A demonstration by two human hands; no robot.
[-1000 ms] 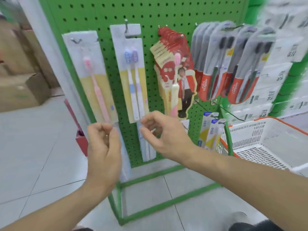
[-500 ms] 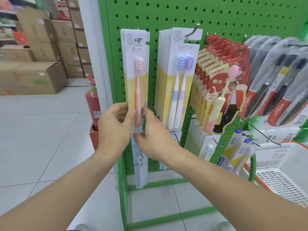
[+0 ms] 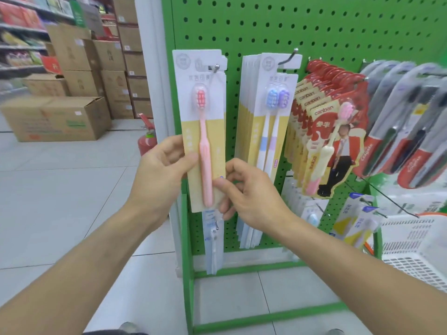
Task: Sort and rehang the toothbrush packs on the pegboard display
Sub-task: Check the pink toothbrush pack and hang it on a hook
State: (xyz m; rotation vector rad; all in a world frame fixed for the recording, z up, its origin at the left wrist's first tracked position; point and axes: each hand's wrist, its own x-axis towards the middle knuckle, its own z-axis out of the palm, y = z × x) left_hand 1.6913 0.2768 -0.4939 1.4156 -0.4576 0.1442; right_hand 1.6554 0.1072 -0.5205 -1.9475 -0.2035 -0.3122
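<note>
**Both hands now on the pink toothbrush pack**

A second ago the hands were curled and held nothing. Now the left hand (image 3: 159, 170) grips the left edge of the pink toothbrush pack (image 3: 202, 131) and the right hand (image 3: 244, 192) pinches its lower right corner. The pack hangs on the hook (image 3: 216, 67) above them, so probably it will be lifted off next.

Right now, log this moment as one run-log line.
left hand: grips pink toothbrush pack | right hand: pinches pack's lower edge | pack: at leftmost hook
</note>
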